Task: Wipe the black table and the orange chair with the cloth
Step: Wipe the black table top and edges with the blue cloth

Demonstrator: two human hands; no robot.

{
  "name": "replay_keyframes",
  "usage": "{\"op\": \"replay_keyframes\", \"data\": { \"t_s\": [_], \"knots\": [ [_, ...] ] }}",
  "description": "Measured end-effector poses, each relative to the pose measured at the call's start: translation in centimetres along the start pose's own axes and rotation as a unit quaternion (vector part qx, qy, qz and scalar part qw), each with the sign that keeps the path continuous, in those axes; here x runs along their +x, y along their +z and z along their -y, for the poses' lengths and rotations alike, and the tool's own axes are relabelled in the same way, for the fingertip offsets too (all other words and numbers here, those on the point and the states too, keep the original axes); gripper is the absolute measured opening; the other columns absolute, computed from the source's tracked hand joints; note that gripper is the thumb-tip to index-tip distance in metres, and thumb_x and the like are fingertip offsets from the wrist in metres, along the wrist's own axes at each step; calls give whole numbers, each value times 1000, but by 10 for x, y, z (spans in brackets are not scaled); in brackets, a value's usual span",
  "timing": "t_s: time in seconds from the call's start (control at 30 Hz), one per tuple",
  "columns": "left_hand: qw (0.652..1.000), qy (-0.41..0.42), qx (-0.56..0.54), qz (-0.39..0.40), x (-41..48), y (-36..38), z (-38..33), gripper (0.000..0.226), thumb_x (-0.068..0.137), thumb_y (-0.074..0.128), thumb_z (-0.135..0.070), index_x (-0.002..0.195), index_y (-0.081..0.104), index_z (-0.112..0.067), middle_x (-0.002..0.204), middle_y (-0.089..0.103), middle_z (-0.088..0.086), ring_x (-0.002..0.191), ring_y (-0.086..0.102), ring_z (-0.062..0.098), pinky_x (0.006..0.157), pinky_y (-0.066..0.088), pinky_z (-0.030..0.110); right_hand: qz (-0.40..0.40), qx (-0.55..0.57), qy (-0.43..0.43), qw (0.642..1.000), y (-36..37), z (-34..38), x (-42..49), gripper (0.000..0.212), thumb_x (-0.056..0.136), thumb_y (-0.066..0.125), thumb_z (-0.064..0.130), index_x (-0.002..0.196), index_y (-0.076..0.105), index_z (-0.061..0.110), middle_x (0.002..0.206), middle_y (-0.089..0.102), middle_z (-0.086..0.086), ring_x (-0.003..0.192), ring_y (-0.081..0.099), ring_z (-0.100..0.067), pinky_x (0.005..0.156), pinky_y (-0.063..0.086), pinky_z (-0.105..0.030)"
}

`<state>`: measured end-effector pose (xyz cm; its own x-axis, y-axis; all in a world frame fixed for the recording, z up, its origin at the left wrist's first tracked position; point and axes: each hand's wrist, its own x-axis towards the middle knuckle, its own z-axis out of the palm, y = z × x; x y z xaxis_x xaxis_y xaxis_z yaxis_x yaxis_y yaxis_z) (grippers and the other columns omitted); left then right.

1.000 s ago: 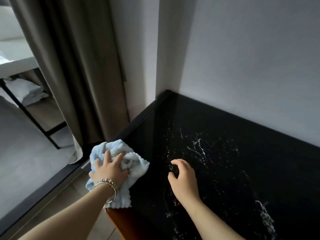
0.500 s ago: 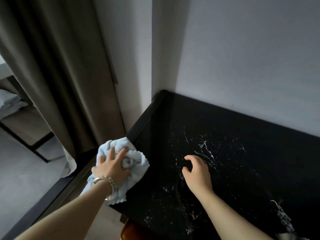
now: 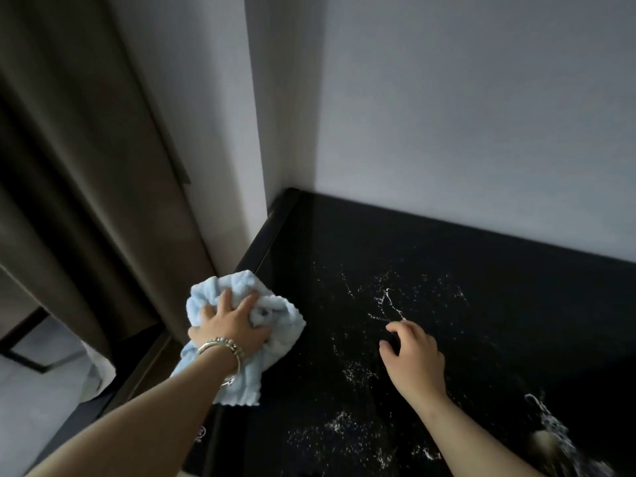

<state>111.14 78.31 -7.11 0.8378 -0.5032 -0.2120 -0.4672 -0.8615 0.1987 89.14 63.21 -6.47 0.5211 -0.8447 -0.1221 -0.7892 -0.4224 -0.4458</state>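
The big grey wall [image 3: 464, 115] stands behind everything, and the brown curtain [image 3: 86, 166] hangs down on my left. The black table [image 3: 499, 304] is pushed into the corner, so its back edge touches the wall.

My cloth [image 3: 282, 318] is light blue and all bunched up. It sits on the left edge of the table, half on top and half hanging over the side. My left hand [image 3: 230, 325] grips it, with my fingers dug into the folds. A moment ago the cloth was closer to me. Now it has slid up the edge, nearer the far corner. So the table wiping has only just started (the orange chair must wait, and I cannot see it now).

My right hand [image 3: 416, 359] has moved too, farther in over the middle of the table. Its fingers are loosely bent and hold nothing. I think the tips touch the top, but it is too dark to be sure.

To the right there is lots of open table to sweep across. Ahead, the wall stops the cloth soon. On the left, the cloth could slip off the edge.

My bracelet [image 3: 220, 346] shines on my left wrist. Little white marks [image 3: 389, 301] are sprinkled all over the table and need wiping.
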Motion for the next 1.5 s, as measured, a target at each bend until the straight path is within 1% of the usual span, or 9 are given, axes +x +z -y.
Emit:
{"op": "replay_keyframes", "data": {
  "t_s": [0.27, 0.37, 0.47, 0.7, 0.83, 1.0, 1.33, 1.4, 1.5],
  "knots": [
    [936, 326, -115, 65, -11, 31, -59, 46, 67, 58, -40, 111, 49, -50, 124, 51, -14, 112, 48, 24, 90, 46, 43, -8, -1, -7, 1000, -6, 0, 15, 34, 93, 52, 31, 126, 50, 28, 137, 43, 11, 126, 39, -16, 102, 32, -35],
    [968, 210, -128, -50, 21, 16, -30, 56, 66, 55, -45, 118, 35, -51, 135, 42, -9, 116, 47, 32, 88, 46, 46, -6, -25, -2, 1000, -9, -6, 23, 36, 94, 50, 30, 129, 47, 29, 140, 40, 11, 129, 36, -15, 105, 30, -36],
    [997, 53, -51, 16, 27, 9, -28, 72, 75, 58, -45, 132, 16, -56, 146, 13, -12, 130, 28, 30, 90, 42, 49, 20, -61, 21, 998, -8, -13, 31, 41, 94, 48, 31, 134, 42, 31, 144, 35, 10, 133, 32, -16, 107, 28, -38],
    [962, 240, -103, 80, 2, 29, -87, 61, 69, 58, -37, 119, 33, -61, 129, 39, -16, 120, 41, 18, 91, 48, 36, 18, -55, 14, 998, -8, -12, 51, 39, 94, 49, 29, 132, 44, 30, 145, 35, 7, 133, 31, -17, 108, 27, -39],
    [979, 91, -162, -81, 52, -5, -54, 58, 72, 57, -33, 122, 37, -55, 137, 44, -6, 119, 44, 33, 95, 43, 44, -4, -26, -9, 1000, -9, -11, 62, 36, 93, 51, 27, 129, 48, 28, 142, 39, 9, 132, 33, -16, 108, 27, -38],
    [995, -51, -75, 39, 82, -6, -44, 64, 81, 56, -49, 139, 29, -46, 152, 16, -2, 138, 18, 32, 107, 28, 56, -21, 5, -39, 999, 0, -5, 75, 30, 92, 53, 22, 122, 56, 26, 136, 46, 10, 129, 37, -14, 106, 29, -35],
    [961, 226, -152, 57, 103, 1, -117, 28, 63, 66, -43, 90, 58, -43, 100, 61, -7, 100, 58, 22, 82, 48, 30, -92, 29, -106, 990, -5, 5, 113, 23, 85, 64, 9, 106, 68, 18, 118, 61, 4, 114, 53, -18, 95, 45, -37],
    [973, 190, -119, -51, 134, -10, -102, 42, 65, 62, -47, 106, 54, -43, 116, 55, -7, 111, 53, 27, 88, 46, 37, -108, 31, -95, 989, -9, -3, 122, 22, 84, 64, 8, 103, 69, 17, 115, 64, 3, 112, 55, -21, 93, 46, -40],
    [997, 63, -54, 8, 165, -12, -79, 77, 71, 60, -59, 136, 21, -47, 149, 21, -11, 135, 26, 30, 102, 33, 52, -111, 10, -65, 992, -13, -13, 138, 20, 85, 62, 9, 102, 68, 17, 113, 64, 3, 112, 55, -22, 95, 44, -43]
  ]
}}
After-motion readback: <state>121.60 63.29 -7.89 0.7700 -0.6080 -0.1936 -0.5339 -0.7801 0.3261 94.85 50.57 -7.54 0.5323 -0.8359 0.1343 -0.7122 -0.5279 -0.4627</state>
